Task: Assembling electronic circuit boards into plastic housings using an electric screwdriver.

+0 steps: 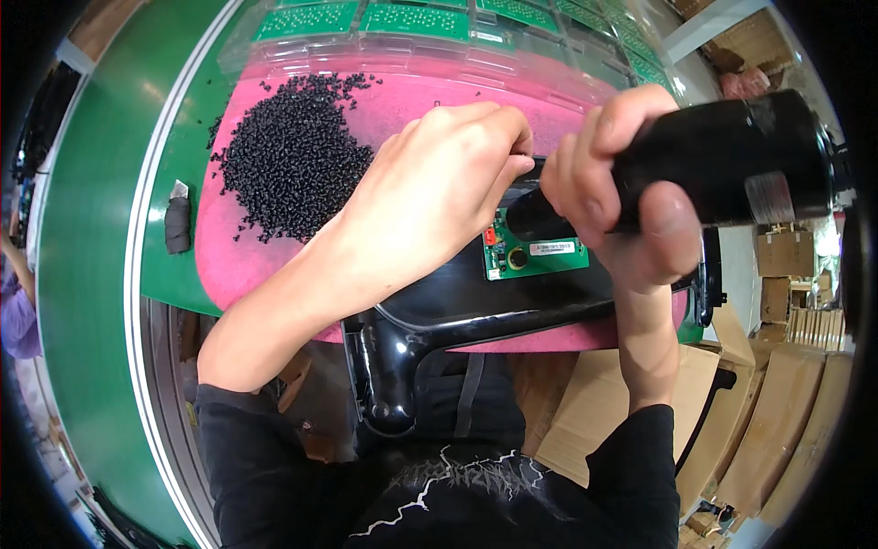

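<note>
My right hand [631, 183] is wrapped round a thick black electric screwdriver [722, 165], whose narrower end points down and left over a green circuit board [558, 260]. Its bit is hidden. My left hand [448, 174] hovers beside that end, thumb and fingers pinched together; anything between them is too small or hidden to make out. The board lies on a glossy black plastic part [457, 297] with a curved arm, partly covered by my hands. Left of my left hand, a large heap of small black screws [293, 156] is spread out.
A pink mat [219, 247] covers the green worktop [91, 201]. Clear plastic trays [402, 62] with several green boards stand along the far side. A dark wrapped blade tool [178, 224] lies at the left. Cardboard boxes [622, 403] stand below on the right. Another person's purple sleeve [18, 316] shows far left.
</note>
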Action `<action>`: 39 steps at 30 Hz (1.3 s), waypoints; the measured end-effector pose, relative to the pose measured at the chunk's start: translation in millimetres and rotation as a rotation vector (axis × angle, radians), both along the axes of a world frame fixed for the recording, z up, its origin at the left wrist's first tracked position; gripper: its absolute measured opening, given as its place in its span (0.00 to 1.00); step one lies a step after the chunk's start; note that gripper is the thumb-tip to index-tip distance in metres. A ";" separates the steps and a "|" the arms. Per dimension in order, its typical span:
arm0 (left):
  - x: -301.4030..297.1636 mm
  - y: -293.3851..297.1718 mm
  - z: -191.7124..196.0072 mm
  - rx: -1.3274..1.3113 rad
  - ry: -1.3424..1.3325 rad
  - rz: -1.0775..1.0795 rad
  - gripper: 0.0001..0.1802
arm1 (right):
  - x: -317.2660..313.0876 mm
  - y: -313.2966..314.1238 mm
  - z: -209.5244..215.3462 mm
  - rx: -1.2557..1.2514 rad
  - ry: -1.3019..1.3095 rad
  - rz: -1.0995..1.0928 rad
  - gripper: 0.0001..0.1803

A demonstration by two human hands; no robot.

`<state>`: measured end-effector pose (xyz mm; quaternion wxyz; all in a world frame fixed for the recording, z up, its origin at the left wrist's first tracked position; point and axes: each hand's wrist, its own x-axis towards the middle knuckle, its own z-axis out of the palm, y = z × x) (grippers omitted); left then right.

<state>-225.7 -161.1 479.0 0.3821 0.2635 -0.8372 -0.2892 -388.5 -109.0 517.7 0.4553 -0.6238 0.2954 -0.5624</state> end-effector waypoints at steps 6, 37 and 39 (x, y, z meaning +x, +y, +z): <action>-0.5 0.7 0.5 0.000 -0.029 0.031 0.09 | -3.6 -4.2 -1.6 -0.003 0.074 0.041 0.25; -6.6 3.6 6.6 0.075 -0.228 -0.295 0.16 | -73.0 47.0 14.0 0.011 -0.106 -0.242 0.24; -6.5 3.9 7.4 -0.015 -0.276 -0.287 0.15 | -74.0 48.1 10.7 0.030 -0.116 -0.238 0.25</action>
